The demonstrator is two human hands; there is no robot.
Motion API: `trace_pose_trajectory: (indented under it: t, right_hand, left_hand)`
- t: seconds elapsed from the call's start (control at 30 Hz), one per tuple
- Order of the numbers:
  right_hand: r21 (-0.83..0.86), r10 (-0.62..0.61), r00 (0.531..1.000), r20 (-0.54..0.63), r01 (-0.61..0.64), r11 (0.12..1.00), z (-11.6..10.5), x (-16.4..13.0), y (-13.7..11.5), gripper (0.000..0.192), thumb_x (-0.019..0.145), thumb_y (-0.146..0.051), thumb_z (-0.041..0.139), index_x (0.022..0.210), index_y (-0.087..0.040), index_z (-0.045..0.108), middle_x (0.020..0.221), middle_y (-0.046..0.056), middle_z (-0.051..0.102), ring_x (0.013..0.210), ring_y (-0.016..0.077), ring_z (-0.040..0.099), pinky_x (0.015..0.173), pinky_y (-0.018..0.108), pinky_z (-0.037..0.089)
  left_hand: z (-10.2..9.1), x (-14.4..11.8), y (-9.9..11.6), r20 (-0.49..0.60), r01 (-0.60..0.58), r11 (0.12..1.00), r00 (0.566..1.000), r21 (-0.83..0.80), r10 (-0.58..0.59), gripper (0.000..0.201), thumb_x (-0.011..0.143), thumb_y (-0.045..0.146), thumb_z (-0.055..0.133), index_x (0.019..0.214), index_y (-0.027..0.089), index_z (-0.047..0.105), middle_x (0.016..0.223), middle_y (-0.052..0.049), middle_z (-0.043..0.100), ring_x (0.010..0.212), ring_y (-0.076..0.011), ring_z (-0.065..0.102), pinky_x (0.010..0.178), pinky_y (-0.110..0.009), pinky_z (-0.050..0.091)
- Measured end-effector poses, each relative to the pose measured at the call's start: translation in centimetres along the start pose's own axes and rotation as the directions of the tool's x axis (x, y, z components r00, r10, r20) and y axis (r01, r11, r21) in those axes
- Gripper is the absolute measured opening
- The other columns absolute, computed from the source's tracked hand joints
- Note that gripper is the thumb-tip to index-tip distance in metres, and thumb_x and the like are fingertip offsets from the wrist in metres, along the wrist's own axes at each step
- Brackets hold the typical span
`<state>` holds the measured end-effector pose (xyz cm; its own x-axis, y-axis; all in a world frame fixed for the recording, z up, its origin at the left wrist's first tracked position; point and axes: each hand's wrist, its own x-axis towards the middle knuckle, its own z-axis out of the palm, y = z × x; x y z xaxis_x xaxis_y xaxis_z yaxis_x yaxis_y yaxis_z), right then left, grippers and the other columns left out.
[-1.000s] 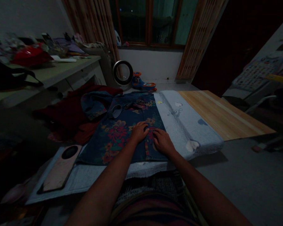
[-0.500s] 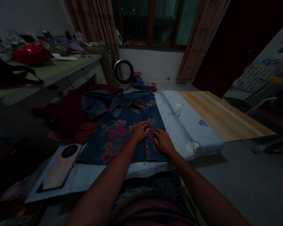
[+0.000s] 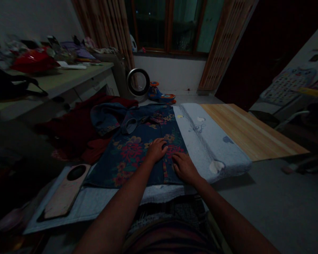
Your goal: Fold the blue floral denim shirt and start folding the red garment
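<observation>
A dark blue denim jacket (image 3: pixel 132 148) with red and yellow flowers lies spread on a padded surface covered with pale cloth (image 3: pixel 201 141). My left hand (image 3: pixel 157 151) lies palm down near the front placket, its fingers stretched forward on the denim. To its right, my right hand (image 3: pixel 184 166) rests on the other side of the placket, fingers slightly bent and fingertips on the fabric. Neither hand holds anything that I can see. One sleeve (image 3: pixel 106 118) is bunched at the far left, its round cuff (image 3: pixel 129 125) facing me.
A flat pale pink object (image 3: pixel 62 195) with a black disc lies at the near left. Dark red clothes (image 3: pixel 69 123) are heaped beyond it. A cluttered desk (image 3: pixel 69 79) stands left, a wooden board (image 3: pixel 249 130) lies right, and a ring-shaped fan (image 3: pixel 138 82) stands behind.
My right hand has shifted slightly toward me along the jacket. My left hand stays almost in place; the view has tilted a little.
</observation>
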<state>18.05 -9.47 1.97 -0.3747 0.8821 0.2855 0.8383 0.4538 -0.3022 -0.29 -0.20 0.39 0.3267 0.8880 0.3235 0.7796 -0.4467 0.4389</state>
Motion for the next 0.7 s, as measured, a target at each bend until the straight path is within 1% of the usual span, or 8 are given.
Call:
trace_pose_trajectory:
  t: [0.07, 0.13, 0.3, 0.4, 0.47, 0.57, 0.7]
  right_hand:
    - [-0.016, -0.001, 1.0, 0.013, 0.001, 1.0, -0.1, 0.2, 0.3, 0.036, 0.087, -0.022, 0.055, 0.122, -0.016, 0.059, 0.13, 0.013, 0.057, 0.12, 0.0244, 0.051, 0.103, 0.04, 0.039]
    - [-0.054, 0.013, 1.0, 0.027, -0.011, 0.998, -0.1, 1.1, 1.0, 0.037, 0.089, -0.024, 0.052, 0.125, -0.015, 0.056, 0.133, 0.014, 0.055, 0.122, 0.0247, 0.049, 0.104, 0.04, 0.038]
    - [-0.187, 0.079, 0.995, 0.066, -0.065, 0.98, 0.4, 5.7, 3.9, 0.037, 0.094, -0.026, 0.046, 0.128, -0.014, 0.053, 0.139, 0.016, 0.051, 0.129, 0.0275, 0.044, 0.107, 0.043, 0.034]
    - [-0.213, 0.124, 0.988, 0.088, -0.103, 0.972, 0.9, 8.4, 5.6, 0.039, 0.096, -0.027, 0.043, 0.131, -0.012, 0.05, 0.142, 0.017, 0.049, 0.132, 0.0273, 0.042, 0.107, 0.042, 0.033]
    - [-0.209, 0.146, 0.985, 0.095, -0.123, 0.97, 1.2, 9.5, 6.3, 0.04, 0.096, -0.028, 0.043, 0.132, -0.01, 0.049, 0.143, 0.018, 0.047, 0.133, 0.0265, 0.041, 0.107, 0.041, 0.034]
    - [-0.21, 0.158, 0.985, 0.076, -0.139, 0.968, 1.6, 9.6, 6.6, 0.044, 0.097, -0.029, 0.042, 0.135, -0.008, 0.047, 0.146, 0.02, 0.043, 0.135, 0.0263, 0.038, 0.108, 0.04, 0.032]
    - [-0.225, 0.13, 0.991, 0.033, -0.12, 0.967, 1.8, 7.2, 5.8, 0.05, 0.097, -0.035, 0.042, 0.139, -0.008, 0.042, 0.149, 0.02, 0.039, 0.138, 0.0281, 0.033, 0.11, 0.045, 0.028]
  left_hand:
    - [0.0, 0.0, 0.0, -0.005, -0.005, 1.0, 1.0, 0.005, 0.005, 0.03, 0.088, 0.033, 0.055, 0.114, 0.024, 0.066, 0.132, -0.006, 0.058, 0.127, -0.025, 0.047, 0.105, -0.044, 0.039]
    - [0.1, 0.0, 0.0, -0.013, -0.014, 1.0, 1.0, 0.01, 0.014, 0.029, 0.088, 0.034, 0.055, 0.113, 0.024, 0.066, 0.132, -0.006, 0.058, 0.126, -0.0248, 0.047, 0.105, -0.043, 0.04]
    - [0.0, -0.1, 0.1, -0.022, -0.022, 1.0, 0.999, 0.006, 0.022, 0.029, 0.088, 0.034, 0.055, 0.112, 0.022, 0.067, 0.131, -0.007, 0.059, 0.125, -0.0251, 0.048, 0.105, -0.042, 0.04]
    - [0.0, 0.0, 0.1, -0.017, -0.02, 1.0, 1.0, 0.006, 0.02, 0.029, 0.088, 0.033, 0.056, 0.112, 0.023, 0.067, 0.131, -0.007, 0.06, 0.125, -0.025, 0.048, 0.105, -0.042, 0.039]
    - [-0.1, 0.0, 0.1, -0.015, -0.016, 1.0, 1.0, 0.013, 0.016, 0.029, 0.088, 0.034, 0.056, 0.112, 0.023, 0.067, 0.131, -0.006, 0.059, 0.125, -0.0249, 0.048, 0.105, -0.042, 0.039]
    - [-0.1, 0.0, 0.1, -0.011, -0.009, 1.0, 1.0, 0.024, 0.009, 0.03, 0.086, 0.034, 0.057, 0.112, 0.022, 0.067, 0.133, -0.007, 0.059, 0.126, -0.0256, 0.048, 0.105, -0.042, 0.04]
    - [0.1, -0.1, 0.1, -0.017, -0.011, 1.0, 1.0, 0.026, 0.011, 0.032, 0.084, 0.034, 0.06, 0.113, 0.021, 0.067, 0.133, -0.008, 0.058, 0.126, -0.026, 0.048, 0.105, -0.042, 0.04]
